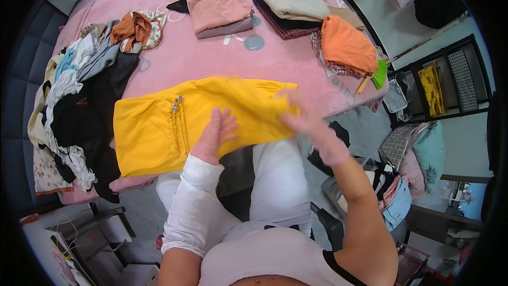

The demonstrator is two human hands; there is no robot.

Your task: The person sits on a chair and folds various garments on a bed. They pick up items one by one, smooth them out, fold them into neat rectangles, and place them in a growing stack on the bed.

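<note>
A folded yellow garment lies across the near edge of the bed, partly over my knees. Gathered seams with metal-looking cord ends cross its left part, and a gathered edge shows at its right end. My left hand, below a white sleeve, is held over the garment's middle with thumb and fingers apart and nothing in it. Motion blurs my right hand at the garment's right end. Its fingers look spread; contact with the cloth is unclear.
Loose clothes are heaped at the bed's left. Folded pink clothing, a stack topped with cream cloth and an orange garment lie farther back on the pink bedsheet. Right of the bed are a rack and cushions.
</note>
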